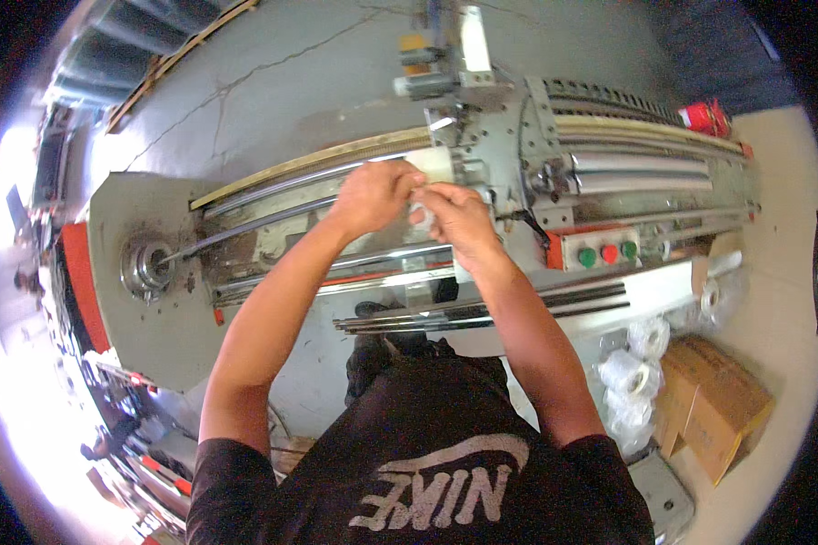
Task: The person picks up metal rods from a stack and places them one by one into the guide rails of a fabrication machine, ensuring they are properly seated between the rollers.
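My left hand (373, 195) and my right hand (463, 221) meet over the middle of a long grey machine (136, 200), fingertips pinched close together. A small whitish, translucent piece (420, 216) shows under the curled fingers of my right hand; its kind is unclear. Whatever my left fingertips pinch is too small to make out. Just behind the fingers sits a cream-coloured roll (433, 165) beside the machine's upright carriage (500, 136). A steel shaft (264, 229) runs from a round chuck (150, 268) at the left toward my hands.
A control box (600, 250) with green and red buttons is right of my hands. Dark rods (482, 318) lie along the near side. Clear-wrapped rolls (632, 377) and a cardboard box (718, 400) stand at the lower right. Far right, something red (704, 118) rests by the machine.
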Demonstrator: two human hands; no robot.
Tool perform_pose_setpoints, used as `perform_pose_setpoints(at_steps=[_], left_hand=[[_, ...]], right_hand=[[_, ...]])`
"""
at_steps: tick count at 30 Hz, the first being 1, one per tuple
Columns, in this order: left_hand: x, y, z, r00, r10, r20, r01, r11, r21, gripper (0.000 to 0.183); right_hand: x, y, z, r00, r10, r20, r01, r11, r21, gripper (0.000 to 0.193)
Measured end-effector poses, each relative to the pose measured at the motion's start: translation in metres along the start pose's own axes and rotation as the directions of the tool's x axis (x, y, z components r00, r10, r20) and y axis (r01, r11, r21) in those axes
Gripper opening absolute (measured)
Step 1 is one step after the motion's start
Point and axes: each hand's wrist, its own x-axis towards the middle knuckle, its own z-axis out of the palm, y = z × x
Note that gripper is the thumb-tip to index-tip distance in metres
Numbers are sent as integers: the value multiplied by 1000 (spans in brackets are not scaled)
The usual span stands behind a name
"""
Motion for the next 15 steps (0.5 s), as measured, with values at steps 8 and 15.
perform_pose_setpoints(at_steps=[8,15], left_hand=[[13,-5,32,998,-59,-14,59,998,-28,33],[9,11,29,985,-129,116,128,992,17,31]], right_hand=[[-153,2,-21,682,-34,730,190,973,-132,19],[-102,131,-128,855,-512,-78,171,422,-890,26]])
